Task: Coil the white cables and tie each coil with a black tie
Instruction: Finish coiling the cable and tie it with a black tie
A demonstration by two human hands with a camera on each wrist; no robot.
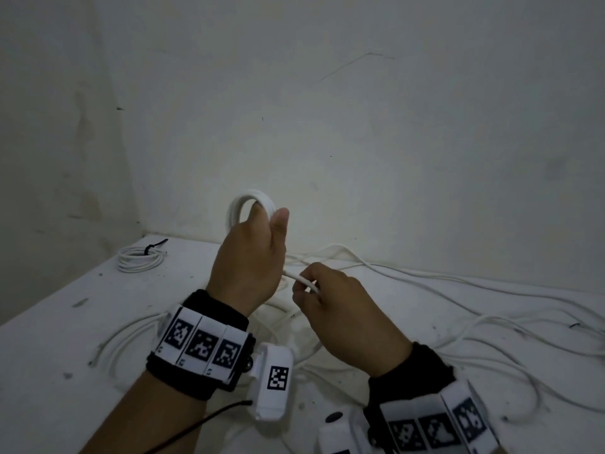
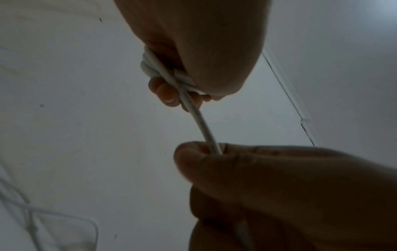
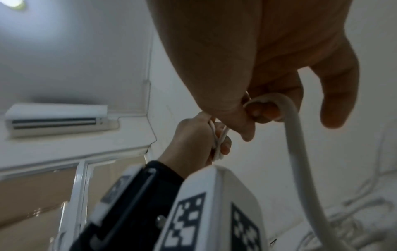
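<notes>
while both wrist views miss it, head shows tied coil (image 1: pixel 139 259).

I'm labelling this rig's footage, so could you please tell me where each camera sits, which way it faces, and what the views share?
Head: worn on the head, facing forward and down at the table and wall; both forearms, left hand and right hand show.
Left wrist: looks up along the left hand gripping the coil; right hand below.
Right wrist: looks up along the right hand pinching the cable, toward an air conditioner.
Shared: all three show both hands and the white cable.
</notes>
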